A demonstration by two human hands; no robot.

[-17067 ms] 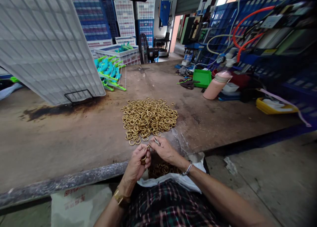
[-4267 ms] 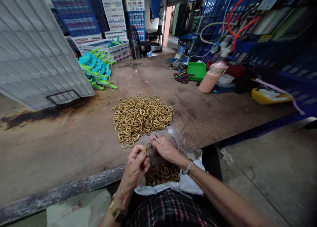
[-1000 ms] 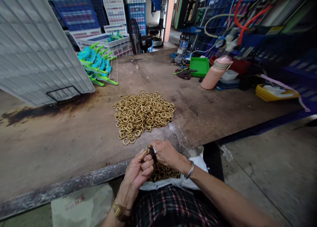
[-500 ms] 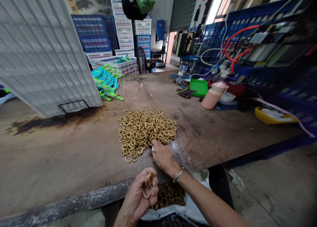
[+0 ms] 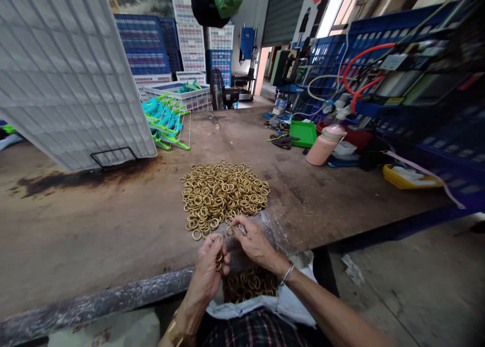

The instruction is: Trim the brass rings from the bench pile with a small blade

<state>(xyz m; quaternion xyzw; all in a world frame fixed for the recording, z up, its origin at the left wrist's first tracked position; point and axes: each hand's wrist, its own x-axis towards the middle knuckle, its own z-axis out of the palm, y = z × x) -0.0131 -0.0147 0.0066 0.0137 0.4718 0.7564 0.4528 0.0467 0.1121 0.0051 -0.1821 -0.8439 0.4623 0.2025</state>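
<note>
A heap of brass-coloured rings (image 5: 223, 193) lies on the brown table (image 5: 125, 236) in front of me. My left hand (image 5: 210, 266) is closed at the table's near edge, with a few brass rings (image 5: 219, 260) in its curled fingers. Just right of it, my right hand (image 5: 258, 243) pinches a single brass ring (image 5: 229, 230) at the near side of the heap. A small silvery thing (image 5: 241, 229) also shows at its fingers; its kind I cannot make out. Below both hands, a white sack (image 5: 297, 291) in my lap holds many more rings.
A grey ribbed panel (image 5: 76, 79) leans at the left, beside turquoise and green plastic parts (image 5: 164, 119). To the right stand a pink bottle (image 5: 325, 146), a green tray (image 5: 303, 134) and a yellow tray (image 5: 411, 178). Stacked crates (image 5: 142, 44) fill the back.
My left hand has risen towards the heap and turned, its fingers closing over the rings. My right hand has drawn slightly back, now with a ring between its fingertips.
</note>
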